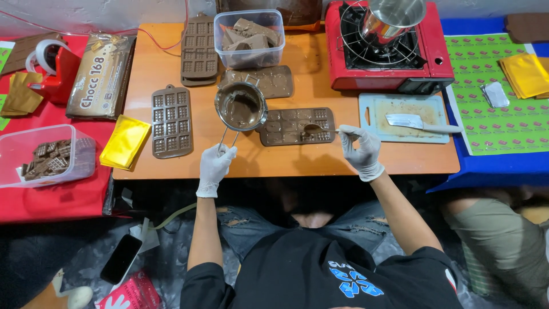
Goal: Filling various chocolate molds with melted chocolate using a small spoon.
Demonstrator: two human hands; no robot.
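Closest to the camera, a dark phone [120, 258] lies on the floor at about 8 o'clock, next to a red packet [132, 293]; moving up, the left hand [214, 167] in a white glove has its fingers wrapped tight around the wire handle of a small metal pot [241, 106] full of melted chocolate, held over the near edge of the wooden table [297, 163]; the right hand [361, 150], also gloved, is pinching a spoon [320, 129] whose bowl sits over the brown letter mould [297, 126] right in the middle, just right of the pot; at 9 o'clock there's a filled bar mould [171, 121] and a yellow foil wrapper [124, 142]; at 3 o'clock, a pale cutting board [377, 109] with a scraper [420, 122] on it; further back at 12 o'clock, a clear tub [249, 38] of chocolate chunks; far right, a red portable stove [389, 48] carrying a steel pot [392, 17].
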